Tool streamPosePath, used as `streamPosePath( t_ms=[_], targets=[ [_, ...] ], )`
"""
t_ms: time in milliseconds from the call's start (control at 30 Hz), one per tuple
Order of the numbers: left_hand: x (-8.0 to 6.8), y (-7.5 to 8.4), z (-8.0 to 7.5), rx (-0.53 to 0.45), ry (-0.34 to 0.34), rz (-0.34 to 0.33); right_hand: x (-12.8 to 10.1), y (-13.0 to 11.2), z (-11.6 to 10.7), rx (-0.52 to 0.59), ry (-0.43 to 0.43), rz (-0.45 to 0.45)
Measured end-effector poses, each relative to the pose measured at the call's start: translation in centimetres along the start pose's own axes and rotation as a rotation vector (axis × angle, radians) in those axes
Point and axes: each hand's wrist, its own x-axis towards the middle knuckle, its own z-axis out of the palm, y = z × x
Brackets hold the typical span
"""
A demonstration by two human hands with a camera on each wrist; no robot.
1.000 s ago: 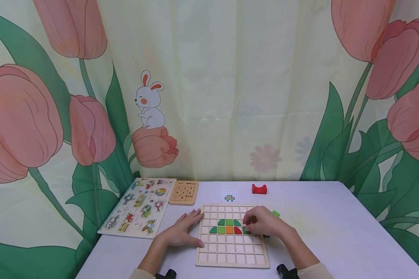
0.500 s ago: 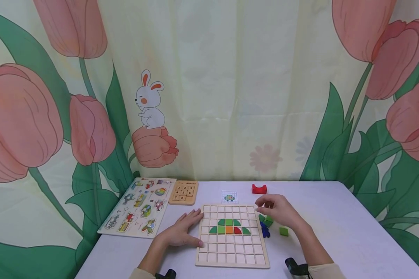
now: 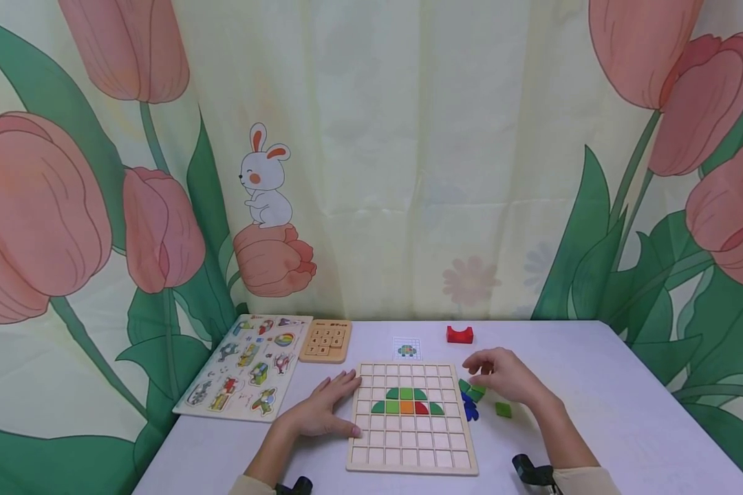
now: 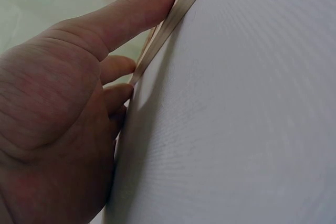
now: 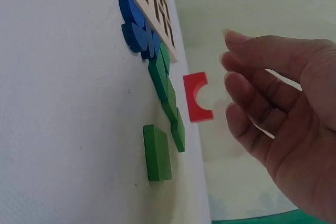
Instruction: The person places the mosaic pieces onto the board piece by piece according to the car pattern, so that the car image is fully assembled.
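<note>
A wooden grid board (image 3: 384,456) lies in the middle of the table in the head view. Green pieces (image 3: 406,394), an orange square (image 3: 406,408) and a red piece (image 3: 421,409) sit in its cells in a dome shape. My left hand (image 3: 322,411) rests with straight fingers and thumb along the board's left edge (image 4: 170,27). Right of the board, my right hand (image 3: 509,377) hovers with loosely bent fingers and holds nothing. Below it lie blue rounded pieces (image 5: 134,35) and several green blocks (image 5: 158,77); one green block (image 5: 157,153) lies apart.
A small pattern card (image 3: 406,349) lies behind the board, with a red arch-shaped block (image 3: 460,335) to its right. At the left are a picture puzzle board (image 3: 241,364) and a wooden number board (image 3: 325,342). A tulip-print curtain (image 3: 371,172) hangs behind the table.
My right hand has let go of a dark green rounded piece in the grid and moved right, off the board, over the loose pieces. My left hand has stayed in place.
</note>
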Motion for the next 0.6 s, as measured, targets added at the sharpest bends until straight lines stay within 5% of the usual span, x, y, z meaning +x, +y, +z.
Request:
streamPosePath(
  t_ms=[600],
  targets=[
    [0.0, 0.0, 0.0, -0.004, 0.003, -0.001, 0.2, 1.6, 0.8, -0.063, -0.084, 0.151]
  ],
)
